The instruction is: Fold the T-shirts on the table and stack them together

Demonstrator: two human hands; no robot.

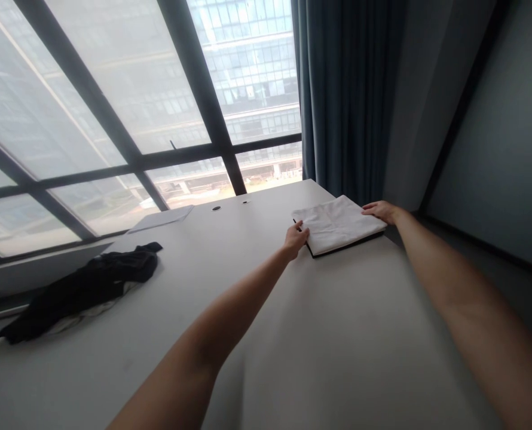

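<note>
A folded white cloth [338,222], probably a garment, lies flat at the table's far right, with a thin black layer [349,245] showing beneath its front and left edges. My left hand [295,240] grips the left edge, thumb on top and fingers at the side. At the opposite edge, my right hand [379,211] holds the back right corner, its fingers lying over the white fabric and the rest partly hidden. Both arms are stretched far forward over the white table [230,280].
Rumpled black clothing [100,280] with some paler fabric under it lies on the table's left side. A flat white sheet [161,218] rests by the window, near two small cable holes [216,208]. Blue curtains [346,101] hang behind the far right end.
</note>
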